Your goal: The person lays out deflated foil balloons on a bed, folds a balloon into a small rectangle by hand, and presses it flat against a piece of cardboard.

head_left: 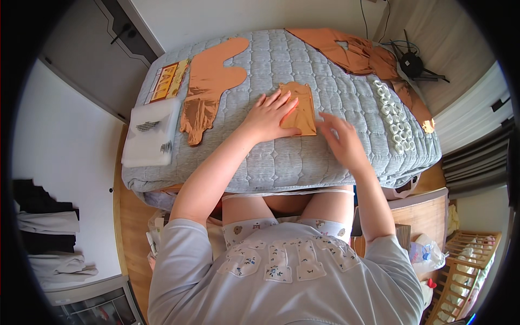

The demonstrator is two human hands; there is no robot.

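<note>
Your left hand [269, 115] lies flat with its fingers spread. It presses on the left side of the small shiny copper foil balloon piece [301, 108], which sits near the middle of the grey quilted mat [303, 157]. Its long side runs from you towards the far end of the mat.

Your right hand [341, 142] is just right of the foil piece, near its bottom right corner. It is blurry, with the fingers loosely open and holding nothing. It looks close but not quite touching. So the foil piece lies to the left of your right hand, and your left hand is the one on it.

The long flat copper foil balloon [208, 86] lies further left on the mat.
</note>
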